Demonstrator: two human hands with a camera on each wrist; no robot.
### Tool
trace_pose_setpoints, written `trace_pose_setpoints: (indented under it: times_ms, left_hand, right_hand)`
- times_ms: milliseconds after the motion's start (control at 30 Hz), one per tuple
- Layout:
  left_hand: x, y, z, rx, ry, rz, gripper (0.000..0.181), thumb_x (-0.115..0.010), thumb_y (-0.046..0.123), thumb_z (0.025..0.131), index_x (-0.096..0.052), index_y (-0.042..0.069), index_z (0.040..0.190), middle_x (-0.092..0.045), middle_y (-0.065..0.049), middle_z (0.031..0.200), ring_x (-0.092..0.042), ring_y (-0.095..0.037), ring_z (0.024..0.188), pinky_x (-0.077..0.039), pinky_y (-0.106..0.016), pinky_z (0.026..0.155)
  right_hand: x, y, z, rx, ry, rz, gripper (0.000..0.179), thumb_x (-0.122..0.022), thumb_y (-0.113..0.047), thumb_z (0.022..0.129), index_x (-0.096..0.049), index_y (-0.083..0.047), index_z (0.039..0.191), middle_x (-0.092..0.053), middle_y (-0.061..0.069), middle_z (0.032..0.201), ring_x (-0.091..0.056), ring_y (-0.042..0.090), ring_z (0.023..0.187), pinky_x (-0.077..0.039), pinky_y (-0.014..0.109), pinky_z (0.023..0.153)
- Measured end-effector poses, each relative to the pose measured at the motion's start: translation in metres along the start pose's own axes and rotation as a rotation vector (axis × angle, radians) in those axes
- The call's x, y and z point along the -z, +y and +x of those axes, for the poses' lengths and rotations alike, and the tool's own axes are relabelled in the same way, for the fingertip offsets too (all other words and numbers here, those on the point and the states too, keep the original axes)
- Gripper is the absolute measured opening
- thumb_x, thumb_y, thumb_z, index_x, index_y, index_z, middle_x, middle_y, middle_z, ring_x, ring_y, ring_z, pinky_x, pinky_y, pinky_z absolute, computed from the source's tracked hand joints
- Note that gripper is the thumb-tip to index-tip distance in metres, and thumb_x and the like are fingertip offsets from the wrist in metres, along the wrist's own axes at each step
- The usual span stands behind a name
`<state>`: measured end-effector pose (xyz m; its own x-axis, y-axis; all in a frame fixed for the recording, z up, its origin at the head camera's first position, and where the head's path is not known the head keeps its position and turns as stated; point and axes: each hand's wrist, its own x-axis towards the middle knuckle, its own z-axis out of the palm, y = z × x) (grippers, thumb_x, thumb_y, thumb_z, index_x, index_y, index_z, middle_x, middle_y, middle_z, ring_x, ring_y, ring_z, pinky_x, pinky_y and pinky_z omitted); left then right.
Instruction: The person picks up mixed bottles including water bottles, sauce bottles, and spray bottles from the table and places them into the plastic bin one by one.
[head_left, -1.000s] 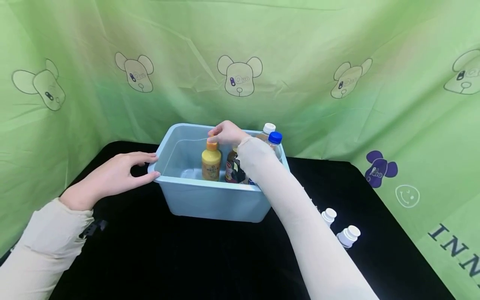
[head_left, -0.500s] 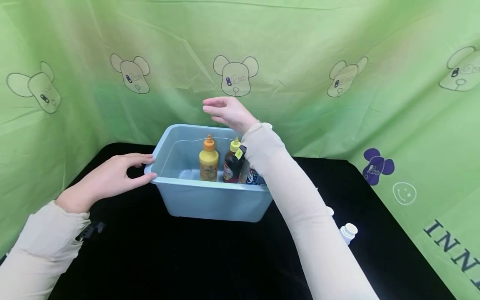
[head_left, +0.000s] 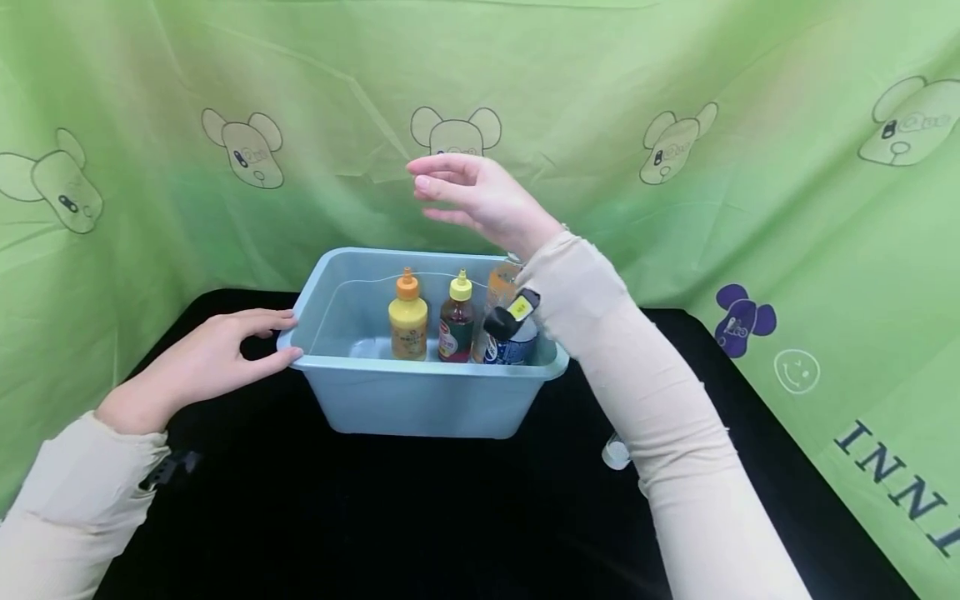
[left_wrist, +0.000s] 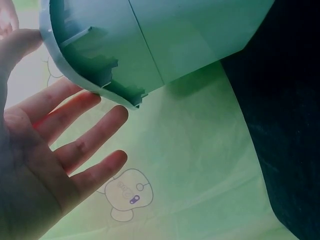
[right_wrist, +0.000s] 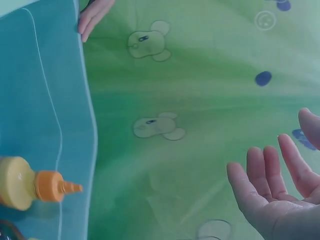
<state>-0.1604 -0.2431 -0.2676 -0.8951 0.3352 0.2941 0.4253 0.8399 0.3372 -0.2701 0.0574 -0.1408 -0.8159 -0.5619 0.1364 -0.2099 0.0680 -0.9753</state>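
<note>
A light blue plastic bin (head_left: pixel 412 404) stands on the black cloth. My left hand (head_left: pixel 202 350) touches its left rim with thumb and forefinger; the other fingers are spread straight in the left wrist view. Raised above the bin's back rim, my right hand (head_left: pixel 487 196) holds nothing, its fingers loosely bent. Below it stand a yellow squeeze bottle (head_left: pixel 408 325) with an orange nozzle cap and a dark squeeze bottle (head_left: pixel 457 329) with a yellow nozzle cap. Farther right, a blue-labelled bottle (head_left: pixel 510 350) and a clear bottle with orange (head_left: pixel 501 282) are partly hidden by the right wrist.
A white-capped bottle (head_left: pixel 617 454) lies or stands right of the bin, mostly behind the right sleeve (head_left: pixel 682 433). Green printed fabric (head_left: pixel 337 167) hangs close behind and at both sides of the black-covered table (head_left: pixel 360 517).
My right hand has let go of the yellow bottle's orange cap and risen up and back to the right. The left hand has stayed at the rim. The view has shifted slightly.
</note>
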Motion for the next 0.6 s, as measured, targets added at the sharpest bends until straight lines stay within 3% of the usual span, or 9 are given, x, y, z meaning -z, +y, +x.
trace_pose_setpoints:
  times_ms: [267,600]
  left_hand:
    - [0.002,-0.004,-0.004,0.001,0.016,0.012,0.049,-0.063,0.036,0.087,-0.059,0.006,0.126,-0.06,-0.014,0.127,-0.063,-0.028,0.102,-0.045,-0.042,0.089]
    - [0.004,-0.005,-0.007,0.022,0.016,0.004,0.05,-0.064,0.036,0.087,-0.059,0.007,0.126,-0.059,-0.013,0.129,-0.063,-0.028,0.102,-0.046,-0.041,0.087]
  right_hand:
    - [0.027,-0.005,-0.041,0.046,0.041,-0.022,0.042,-0.057,-0.011,0.092,-0.048,-0.003,0.132,-0.052,0.01,0.133,-0.053,0.022,0.118,-0.044,0.033,0.105]
    - [0.067,0.029,-0.098,0.028,0.086,-0.037,0.041,-0.059,-0.015,0.091,-0.05,-0.002,0.129,-0.059,0.003,0.121,-0.057,0.014,0.113,-0.05,0.023,0.096]
